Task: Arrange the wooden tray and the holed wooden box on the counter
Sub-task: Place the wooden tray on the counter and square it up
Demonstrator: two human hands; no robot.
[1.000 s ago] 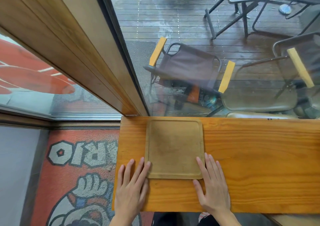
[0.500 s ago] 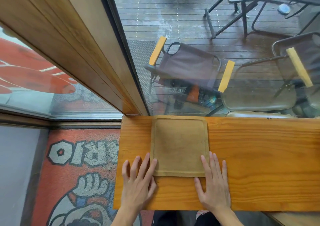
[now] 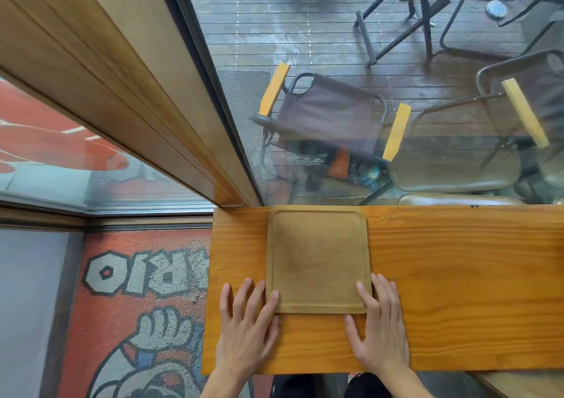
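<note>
Both hands lie flat, palms down, on the desk (image 3: 457, 290) at the near corners of the tray (image 3: 317, 260). The left hand (image 3: 245, 333) has its fingers spread and pointing away from the person, its forefinger resting on the tray's near left corner. The right hand (image 3: 380, 330) mirrors it, forefinger laid on the near right corner and thumb on the desk just below the tray's near edge. Neither hand is closed around anything; the fingers are straight and apart. The tray sits flat on the desk's left part, its far edge up against the window (image 3: 366, 122). Compared with a second ago, the tray has slid to the right and slightly away from the person, and both hands have moved with it.
</note>
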